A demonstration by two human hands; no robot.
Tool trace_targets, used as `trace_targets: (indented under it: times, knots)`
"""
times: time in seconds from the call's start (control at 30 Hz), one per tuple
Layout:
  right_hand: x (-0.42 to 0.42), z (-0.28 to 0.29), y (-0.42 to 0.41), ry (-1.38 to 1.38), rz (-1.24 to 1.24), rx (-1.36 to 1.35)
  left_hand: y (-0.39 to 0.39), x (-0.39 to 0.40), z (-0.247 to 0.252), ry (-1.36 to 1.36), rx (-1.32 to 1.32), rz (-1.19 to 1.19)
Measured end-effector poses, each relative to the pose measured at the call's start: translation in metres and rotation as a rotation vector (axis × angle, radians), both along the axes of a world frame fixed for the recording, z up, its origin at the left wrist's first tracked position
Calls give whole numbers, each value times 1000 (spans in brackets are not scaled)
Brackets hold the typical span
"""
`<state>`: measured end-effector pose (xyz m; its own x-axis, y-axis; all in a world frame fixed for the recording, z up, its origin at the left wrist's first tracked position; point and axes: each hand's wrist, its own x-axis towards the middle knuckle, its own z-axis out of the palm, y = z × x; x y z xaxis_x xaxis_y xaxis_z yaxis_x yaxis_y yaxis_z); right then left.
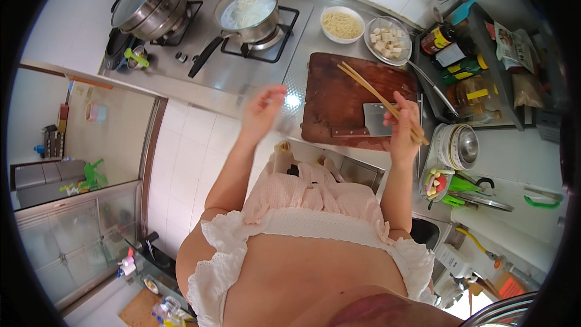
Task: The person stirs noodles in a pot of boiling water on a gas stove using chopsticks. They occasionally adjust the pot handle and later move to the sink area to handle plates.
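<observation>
Over the wooden cutting board [336, 95], my right hand [404, 127] holds a pair of wooden chopsticks [365, 85], their tips pointing up and left. A cleaver [380, 116] lies on the board beneath them. My left hand [265, 109], blurred, is raised in front of the steel counter edge with loosely bent fingers and nothing visible in it. On the right burner stands a steel saucepan [254, 32] with noodles [251, 9] in whitish liquid, its black handle towards me. A white bowl of noodles [341, 25] and a strainer of white cubes [387, 44] sit behind the board.
A lidded steamer pot [150, 13] stands on the left burner. At right are a dark shelf [488, 59] with bottles and packets, and stacked bowls [456, 145]. The strainer's handle [435, 88] reaches along the board's right side. A vegetable container [434, 184] sits nearer me.
</observation>
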<state>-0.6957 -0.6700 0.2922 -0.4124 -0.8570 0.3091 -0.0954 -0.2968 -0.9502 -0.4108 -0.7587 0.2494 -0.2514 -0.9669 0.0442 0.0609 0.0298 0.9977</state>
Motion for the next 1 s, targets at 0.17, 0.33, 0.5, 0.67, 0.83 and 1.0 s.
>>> trace_targets:
  times: [0.17, 0.33, 0.5, 0.67, 0.83, 1.0]
  knots:
    - [-20, -14, 4, -205, -59, 52, -35, 75, 9, -570, -470, 534]
    - [-7, -15, -6, -157, -116, 38, -64, 139, 17, -927, -415, 694]
    - [23, -26, -16, -305, -195, 13, -101, 180, 0, -1101, -357, 500]
    - [59, -34, -38, -437, -229, 15, -120, 202, -17, -994, -309, 202]
    - [95, -27, -68, -454, -172, -12, -131, 208, -12, -847, -230, 57]
    - [126, -19, -90, -474, -191, -50, -141, 202, 8, -798, -62, -97]
